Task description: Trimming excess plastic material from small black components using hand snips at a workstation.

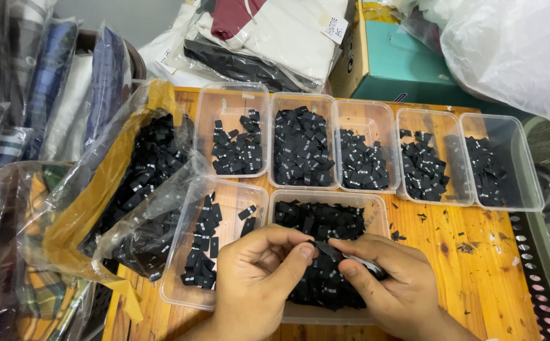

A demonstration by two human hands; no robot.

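Both hands, left (259, 278) and right (388, 284), pinch one black label (326, 249) with fingers clamped, over a tub (379, 208) at 6 o'clock on the desk (471, 271).

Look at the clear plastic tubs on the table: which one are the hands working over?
The front-row right tub, heaped with black labels; both hands pinch a label above it.

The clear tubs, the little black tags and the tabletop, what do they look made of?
Clear tubs: thin see-through plastic, glossy rims. Black tags: probably woven fabric, matte, with small white marks. Tabletop: wood, orange-brown with visible grain, specks and scuffs.
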